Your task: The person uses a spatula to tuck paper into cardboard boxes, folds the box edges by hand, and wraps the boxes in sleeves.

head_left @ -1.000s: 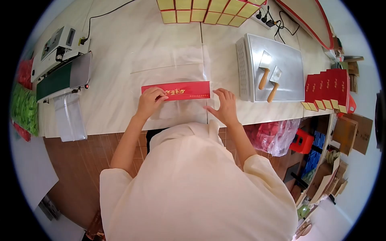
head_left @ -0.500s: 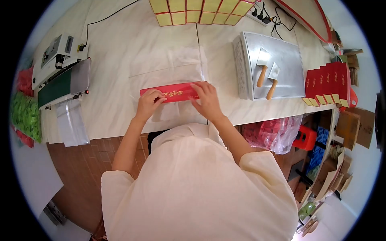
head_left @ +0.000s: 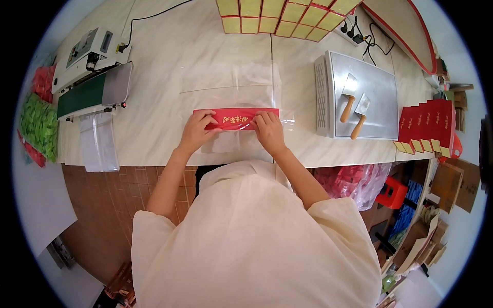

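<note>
A long red box [head_left: 237, 124] with gold characters lies across a clear plastic film sheet [head_left: 226, 87] on the table. Curled over its left end, my left hand [head_left: 197, 131] has its fingertips on top and its thumb near the lower edge. Bent fingers of my right hand [head_left: 269, 132] press on the box toward its right end. The film seems to wrap closely over the box, with a loose piece showing below it.
A metal hot plate [head_left: 377, 110] holding two wooden-handled scrapers [head_left: 349, 97] stands at right. Stacked red boxes [head_left: 431, 118] sit beyond it. A sealing machine [head_left: 95, 77] is at left, with clear bags [head_left: 99, 143] in front. More stacked boxes [head_left: 277, 15] line the back.
The red box, tilted a little before, now lies level. My right fingers, earlier spread at its right end, have moved inward and curled onto it. The whole view has shifted slightly.
</note>
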`<state>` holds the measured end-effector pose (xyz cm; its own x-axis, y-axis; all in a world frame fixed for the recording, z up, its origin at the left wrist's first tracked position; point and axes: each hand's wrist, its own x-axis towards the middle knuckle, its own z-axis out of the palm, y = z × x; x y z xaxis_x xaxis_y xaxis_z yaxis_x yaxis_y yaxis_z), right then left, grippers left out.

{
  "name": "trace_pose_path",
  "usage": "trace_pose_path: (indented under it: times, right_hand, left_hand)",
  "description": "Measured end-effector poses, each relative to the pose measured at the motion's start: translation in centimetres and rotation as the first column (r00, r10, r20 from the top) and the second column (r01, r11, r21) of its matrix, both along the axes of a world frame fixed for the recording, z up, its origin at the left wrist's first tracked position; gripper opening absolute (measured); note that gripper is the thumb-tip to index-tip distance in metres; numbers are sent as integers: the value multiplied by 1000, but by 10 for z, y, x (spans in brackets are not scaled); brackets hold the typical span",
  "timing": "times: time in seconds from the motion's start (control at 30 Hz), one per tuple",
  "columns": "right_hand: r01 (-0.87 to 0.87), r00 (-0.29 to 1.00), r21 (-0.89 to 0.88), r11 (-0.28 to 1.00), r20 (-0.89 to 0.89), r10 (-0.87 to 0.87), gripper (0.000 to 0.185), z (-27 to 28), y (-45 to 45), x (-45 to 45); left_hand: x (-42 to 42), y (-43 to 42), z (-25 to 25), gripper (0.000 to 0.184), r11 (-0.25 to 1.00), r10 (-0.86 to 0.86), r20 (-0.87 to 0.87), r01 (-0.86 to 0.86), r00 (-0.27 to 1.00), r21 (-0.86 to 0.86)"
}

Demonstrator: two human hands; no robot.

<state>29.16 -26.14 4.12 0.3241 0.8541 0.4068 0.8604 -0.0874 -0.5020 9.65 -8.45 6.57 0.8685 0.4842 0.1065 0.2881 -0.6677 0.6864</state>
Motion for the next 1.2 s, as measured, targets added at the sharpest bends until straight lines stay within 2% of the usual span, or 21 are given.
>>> trace_pose_path:
  times: [0.03,0.07,0.13,0.27,0.33,0.47,0.53,0.57,0.63,0.73,0.8,0.97,1.03,1.2]
  right_hand:
    - [-1,1000,2,1000,-1,1,13,-1,0,-1]
    - [7,1000,8,1000,-6,-7,13,-3,0,-1]
    - [10,1000,13,1000,-12,-10,14,-5,0,-1]
    - [34,999,58,998,10,-35,15,-7,2,-1]
    - [31,999,65,997,23,-32,15,-8,3,0]
    - [29,999,71,997,21,-30,15,-6,5,0]
    - [29,999,68,997,26,-31,15,-6,5,0]
    - [25,999,48,999,29,-26,16,-8,4,1]
    - [20,999,28,999,36,-21,17,-2,1,1]
    - [-40,998,11,999,-43,41,20,11,-7,6]
    - [-72,997,-19,997,14,72,23,18,-18,13]
    - [-118,993,-56,991,-26,117,22,10,-42,35]
    - [-135,977,-22,991,-168,130,18,9,-42,37]
    - [-165,965,-55,985,-217,150,16,16,-41,47]
  left_hand:
    - [-6,5,1,20,997,-20,4,20,1000,71]
    - [-12,10,3,20,997,-19,2,19,1000,72]
    - [-24,21,15,20,984,-78,-75,89,994,154]
    - [-48,45,17,21,988,-74,-146,92,987,121]
    - [-53,53,24,19,991,22,-184,3,983,135]
    - [-50,50,27,18,988,17,-144,6,989,156]
    - [-40,39,28,15,971,-57,-74,73,996,228]
    - [-37,38,25,15,971,-54,-70,69,996,228]
    - [-34,37,16,13,961,-174,-86,188,981,204]
    - [-34,38,6,15,946,-192,-83,207,978,249]
    - [-35,37,5,17,947,-163,-72,177,984,269]
    - [-34,35,5,23,945,-133,-55,144,990,295]
    - [-35,35,4,25,943,-133,-33,136,991,303]
    - [-35,34,6,26,937,-134,-47,142,990,319]
